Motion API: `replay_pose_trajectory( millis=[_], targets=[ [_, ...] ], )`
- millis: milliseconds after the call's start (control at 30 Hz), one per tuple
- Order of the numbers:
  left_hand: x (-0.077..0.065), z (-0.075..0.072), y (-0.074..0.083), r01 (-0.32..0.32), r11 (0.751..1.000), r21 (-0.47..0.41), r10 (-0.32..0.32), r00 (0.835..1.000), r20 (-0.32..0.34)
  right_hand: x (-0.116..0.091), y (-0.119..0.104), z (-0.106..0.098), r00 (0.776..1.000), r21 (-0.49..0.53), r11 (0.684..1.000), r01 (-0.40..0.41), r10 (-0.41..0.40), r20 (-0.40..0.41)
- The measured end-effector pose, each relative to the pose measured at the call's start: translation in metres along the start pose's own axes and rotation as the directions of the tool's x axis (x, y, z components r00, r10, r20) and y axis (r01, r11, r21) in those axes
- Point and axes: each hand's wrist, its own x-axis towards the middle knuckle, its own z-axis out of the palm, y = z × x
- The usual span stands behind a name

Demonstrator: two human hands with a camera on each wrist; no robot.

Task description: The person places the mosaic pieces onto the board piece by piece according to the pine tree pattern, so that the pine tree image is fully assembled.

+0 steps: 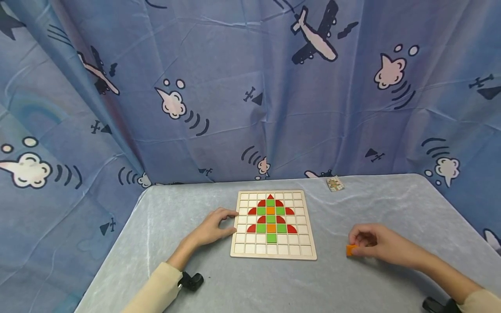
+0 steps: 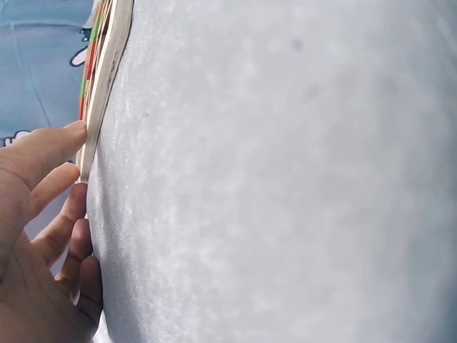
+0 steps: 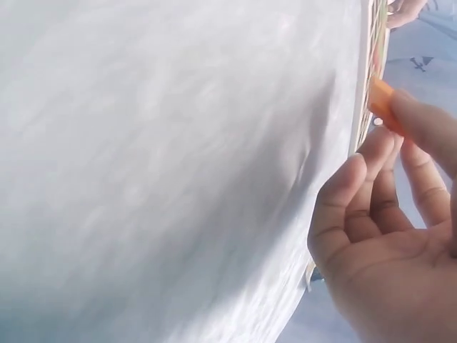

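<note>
A square wooden grid board [image 1: 244, 248] lies mid-table, with red, green and orange pieces set in its cells in a tree-like pattern. My left hand [image 1: 213, 227] touches the board's left edge with thumb and fingertips, and the left wrist view shows the board's side [image 2: 107, 78] against those fingers. Off to the right of the board, my right hand [image 1: 381, 244] pinches a small orange block [image 1: 350, 250] between thumb and fingers. The right wrist view shows this orange block [image 3: 383, 103] at the thumb tip, partly covered by it.
A small patterned piece [image 1: 335, 184] lies at the table's back edge, right of the board. Grey cloth covers the table [image 1: 274, 287]. Behind it hangs a blue curtain [image 1: 219, 100] printed with planes and clouds. Each wrist wears a black device [image 1: 191, 281].
</note>
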Motion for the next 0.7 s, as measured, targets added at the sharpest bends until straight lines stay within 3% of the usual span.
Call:
replay_pose_trajectory(
  millis=[200, 433, 700],
  targets=[
    [0.001, 0.0, -0.002, -0.012, 1.0, 0.007, 0.012, 1.0, -0.007, 0.016, -0.009, 0.01, 1.0, -0.011, 1.0, 0.013, -0.013, -0.005],
    [0.001, 0.0, -0.002, -0.025, 1.0, -0.003, 0.025, 1.0, -0.009, 0.035, -0.015, 0.023, 0.999, 0.151, 0.988, -0.042, 0.039, 0.028],
    [0.0, 0.0, -0.002, -0.024, 1.0, 0.009, 0.024, 1.0, -0.009, 0.058, -0.023, 0.041, 0.997, 0.191, 0.979, -0.078, 0.079, 0.006]
  ],
)
